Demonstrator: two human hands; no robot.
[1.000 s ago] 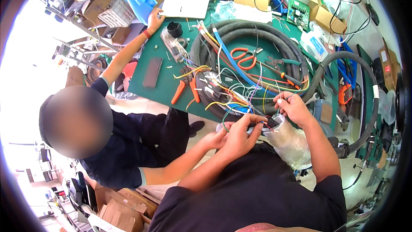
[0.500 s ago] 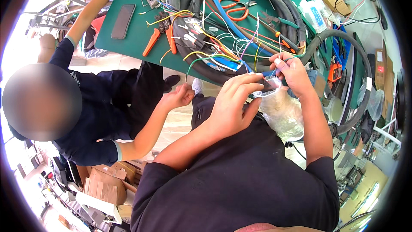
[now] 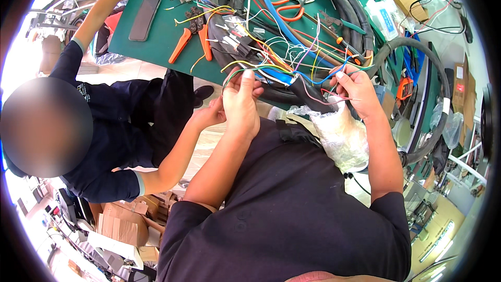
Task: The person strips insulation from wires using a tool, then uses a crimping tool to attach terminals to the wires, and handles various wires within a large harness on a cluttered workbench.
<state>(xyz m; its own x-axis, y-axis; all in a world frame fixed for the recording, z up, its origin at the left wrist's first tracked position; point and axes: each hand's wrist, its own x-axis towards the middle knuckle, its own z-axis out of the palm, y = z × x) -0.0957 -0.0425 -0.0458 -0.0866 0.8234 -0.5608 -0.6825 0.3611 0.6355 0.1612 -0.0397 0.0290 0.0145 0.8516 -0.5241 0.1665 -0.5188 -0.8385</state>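
Observation:
My left hand (image 3: 241,104) pinches the end of a green wire (image 3: 236,74) that runs out of the stripped black cable (image 3: 308,95). Beside it, almost touching, is the co-worker's hand (image 3: 209,115). With my right hand (image 3: 356,91) I grip several thin wires, a blue wire (image 3: 315,81) and a pink wire (image 3: 313,95) among them. The wires fan out from the cable's end, which has a blue wrapping (image 3: 279,77). Clear plastic film (image 3: 340,133) covers a bulky part of the cable below my right hand.
On the green table (image 3: 122,39) lie a phone (image 3: 145,18), an orange-handled crimping tool (image 3: 190,36), orange-handled scissors (image 3: 286,6) and pliers (image 3: 342,23). A thick black cable coil (image 3: 360,0) takes up the far side. A co-worker (image 3: 120,109) stands at the left.
My left hand has moved left from the plastic-wrapped part to the green wire. My right hand now holds blue and pink wires spread across the cable. The co-worker's hand stays close by.

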